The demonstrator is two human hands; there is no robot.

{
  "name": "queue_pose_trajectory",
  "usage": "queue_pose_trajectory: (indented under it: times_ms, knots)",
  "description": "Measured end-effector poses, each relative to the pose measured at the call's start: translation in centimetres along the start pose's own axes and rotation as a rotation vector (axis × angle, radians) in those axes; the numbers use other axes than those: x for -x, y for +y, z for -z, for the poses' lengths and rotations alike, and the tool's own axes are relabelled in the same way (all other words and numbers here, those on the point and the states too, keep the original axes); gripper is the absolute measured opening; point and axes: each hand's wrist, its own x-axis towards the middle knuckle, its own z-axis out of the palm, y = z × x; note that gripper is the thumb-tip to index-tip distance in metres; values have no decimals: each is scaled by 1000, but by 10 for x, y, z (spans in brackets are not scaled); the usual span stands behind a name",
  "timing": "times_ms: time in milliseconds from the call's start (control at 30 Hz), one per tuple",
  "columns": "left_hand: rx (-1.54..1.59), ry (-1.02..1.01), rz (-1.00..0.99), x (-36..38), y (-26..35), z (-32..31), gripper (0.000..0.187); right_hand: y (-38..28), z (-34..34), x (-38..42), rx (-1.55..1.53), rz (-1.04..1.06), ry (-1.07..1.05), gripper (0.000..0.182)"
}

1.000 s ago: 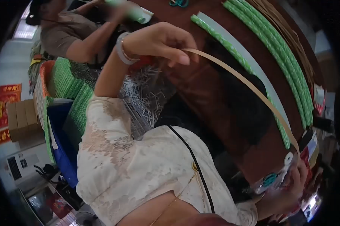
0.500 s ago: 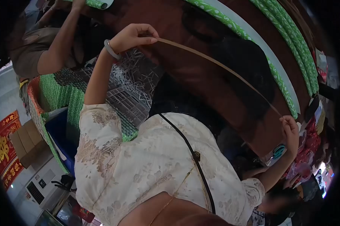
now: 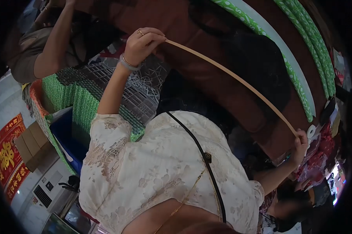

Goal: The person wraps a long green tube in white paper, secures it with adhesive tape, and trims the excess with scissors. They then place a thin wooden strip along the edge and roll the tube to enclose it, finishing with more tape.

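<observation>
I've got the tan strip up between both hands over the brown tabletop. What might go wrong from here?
The tan strip seems held only by its ends, in the left hand and right hand; if either pinch slips, that end could drop or spring away.

The right hand is close to the white roll, so a wide swing might knock it.

Loose pale strips lie below the left hand; a dropped end could tangle there.

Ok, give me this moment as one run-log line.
left hand: pinches one end | right hand: holds other end | tan strip: bowed between hands | green patterned lengths: on table
</observation>
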Motion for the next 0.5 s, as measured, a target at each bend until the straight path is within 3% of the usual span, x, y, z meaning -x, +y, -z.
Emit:
queue_pose_trajectory:
  times_ms: [167,233,333,367,500]
  knots:
    - [13,-102,-11,-3,-10,3,15,-14,-10,0,44,-26,103,21]
    - [2,-207,-1,-11,-13,11,17,-15,4,4,93,-310,214,22]
    - [64,-253,95,-27,-19,28,15,-22,12,3,127,-112,118,28]
    - [118,-306,185,-34,-22,33,13,-25,12,2,124,-99,129,28]
    - [-57,-449,187,-63,-29,47,12,-41,0,-5,156,-62,146,31]
